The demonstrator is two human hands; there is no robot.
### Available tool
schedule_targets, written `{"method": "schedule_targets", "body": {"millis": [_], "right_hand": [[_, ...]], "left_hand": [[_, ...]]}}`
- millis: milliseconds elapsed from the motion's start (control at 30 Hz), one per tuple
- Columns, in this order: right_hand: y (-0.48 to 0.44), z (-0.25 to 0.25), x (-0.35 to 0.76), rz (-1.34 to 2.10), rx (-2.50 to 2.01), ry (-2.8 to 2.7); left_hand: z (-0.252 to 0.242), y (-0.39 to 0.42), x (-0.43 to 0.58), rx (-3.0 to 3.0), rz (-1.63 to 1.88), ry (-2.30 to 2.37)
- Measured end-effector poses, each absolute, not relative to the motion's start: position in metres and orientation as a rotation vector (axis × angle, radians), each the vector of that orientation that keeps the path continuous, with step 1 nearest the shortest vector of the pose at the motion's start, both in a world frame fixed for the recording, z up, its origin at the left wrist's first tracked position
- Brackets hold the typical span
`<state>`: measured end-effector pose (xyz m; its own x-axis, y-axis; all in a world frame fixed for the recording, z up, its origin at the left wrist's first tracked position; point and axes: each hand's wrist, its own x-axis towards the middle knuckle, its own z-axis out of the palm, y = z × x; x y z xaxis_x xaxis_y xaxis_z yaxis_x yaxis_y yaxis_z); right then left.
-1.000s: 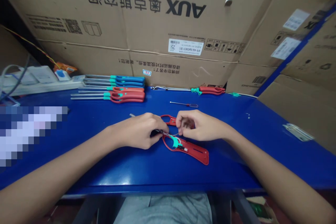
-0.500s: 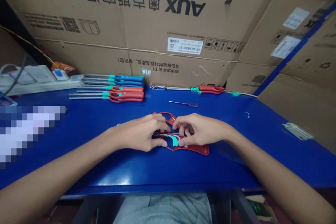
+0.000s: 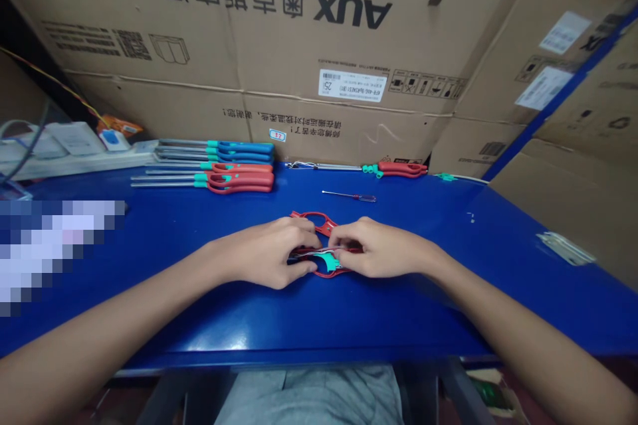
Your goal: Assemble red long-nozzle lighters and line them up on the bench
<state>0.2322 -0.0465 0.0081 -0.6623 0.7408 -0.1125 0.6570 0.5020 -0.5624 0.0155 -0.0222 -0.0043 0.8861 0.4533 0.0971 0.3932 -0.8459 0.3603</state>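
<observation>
Red lighter housing (image 3: 313,215) — glossy plastic; blue tabletop (image 3: 399,319) — smooth, shiny.

A red plastic utility-lighter shell (image 3: 313,216) lies with its looped end pointing away, its middle covered by the left hand (image 3: 269,254) and right hand (image 3: 381,250). A teal plastic part (image 3: 327,260) and thin wires (image 3: 319,251) show at its centre, between the fingers.

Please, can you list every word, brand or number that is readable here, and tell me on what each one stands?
"AUX": upside down, on the cardboard carton.
"奥克斯空调": upside down, on the same carton.
"25": on the white barcode label.
The label's small print and the carton's lower Chinese line are too small to read.
</observation>
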Motion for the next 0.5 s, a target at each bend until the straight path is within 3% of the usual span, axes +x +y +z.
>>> {"method": "schedule_targets", "body": {"millis": [500], "right_hand": [[-0.0478, 0.0075, 0.2328, 0.773, -1.191, -2.665]], "left_hand": [[-0.0036, -0.0190, 0.0150, 2.605, 0.214, 0.597]]}}
